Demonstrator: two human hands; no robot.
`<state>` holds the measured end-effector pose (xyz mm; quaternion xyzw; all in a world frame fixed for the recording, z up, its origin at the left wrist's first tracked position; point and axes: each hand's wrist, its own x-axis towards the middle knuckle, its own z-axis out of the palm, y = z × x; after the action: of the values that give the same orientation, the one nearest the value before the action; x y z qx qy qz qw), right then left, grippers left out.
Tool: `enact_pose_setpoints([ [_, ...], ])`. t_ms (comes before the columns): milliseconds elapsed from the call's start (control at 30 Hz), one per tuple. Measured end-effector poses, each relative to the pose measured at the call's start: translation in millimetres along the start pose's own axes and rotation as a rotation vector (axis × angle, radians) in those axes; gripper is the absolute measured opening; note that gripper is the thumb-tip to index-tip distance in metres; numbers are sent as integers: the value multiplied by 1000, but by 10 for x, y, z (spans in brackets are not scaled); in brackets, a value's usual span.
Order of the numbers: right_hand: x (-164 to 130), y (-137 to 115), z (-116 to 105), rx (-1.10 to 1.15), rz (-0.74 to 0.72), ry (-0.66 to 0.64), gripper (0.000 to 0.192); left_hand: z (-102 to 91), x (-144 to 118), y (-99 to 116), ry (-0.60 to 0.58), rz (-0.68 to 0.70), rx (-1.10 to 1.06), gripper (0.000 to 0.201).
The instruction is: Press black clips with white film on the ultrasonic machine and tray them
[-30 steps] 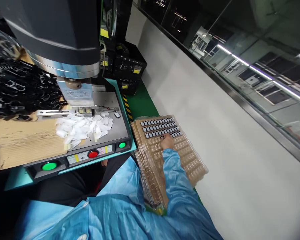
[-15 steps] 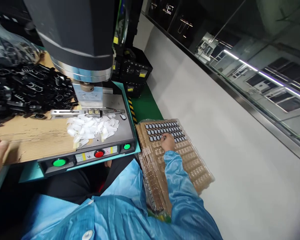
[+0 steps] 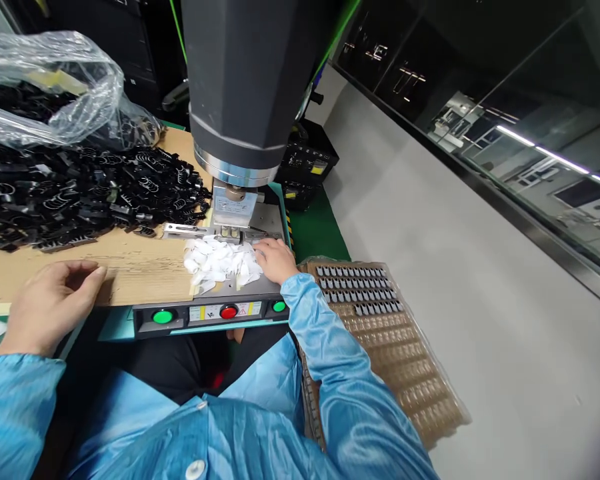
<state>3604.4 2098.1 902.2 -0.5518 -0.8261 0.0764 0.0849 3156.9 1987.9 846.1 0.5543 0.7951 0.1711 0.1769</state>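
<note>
My left hand (image 3: 55, 303) is over the cardboard sheet (image 3: 145, 267) at the left, its thumb and forefinger tips brought together. Whatever they hold, if anything, is too small to make out. My right hand (image 3: 276, 260) rests at the right end of the machine's metal bed, beside a heap of thin white pieces (image 3: 223, 261). Its fingers are bent down and closed, and their tips hide what is under them. Just behind the heap is a metal fixture (image 3: 185, 229) beneath the press head (image 3: 235, 173).
Black plastic parts (image 3: 105, 193) lie piled at the left, with a clear plastic bag (image 3: 80, 93) behind them. Green buttons (image 3: 163, 316) and a red button (image 3: 228, 312) line the machine's front. A clear tray (image 3: 405, 353) on a stack at the right holds rows of small grey parts (image 3: 357, 283).
My right hand has left the tray and moved to the metal bed, where a small grey part lay. My left hand has come further into view. The camera has turned left.
</note>
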Motion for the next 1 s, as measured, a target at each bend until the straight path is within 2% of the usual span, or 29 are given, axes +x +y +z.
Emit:
enact_pose_setpoints([
  [200, 82, 13, 67, -56, 69, -37, 34, -19, -30, 92, 70, 20, -3, 55],
  [400, 70, 0, 78, -167, 38, -33, 39, -50, -59, 144, 70, 34, -19, 55],
  [733, -69, -34, -80, -204, -39, -60, 38, -38, -35, 123, 64, 42, -21, 56],
  [1000, -201, 67, -226, -69, -9, 4, 39, -12, -16, 93, 73, 60, -33, 55],
])
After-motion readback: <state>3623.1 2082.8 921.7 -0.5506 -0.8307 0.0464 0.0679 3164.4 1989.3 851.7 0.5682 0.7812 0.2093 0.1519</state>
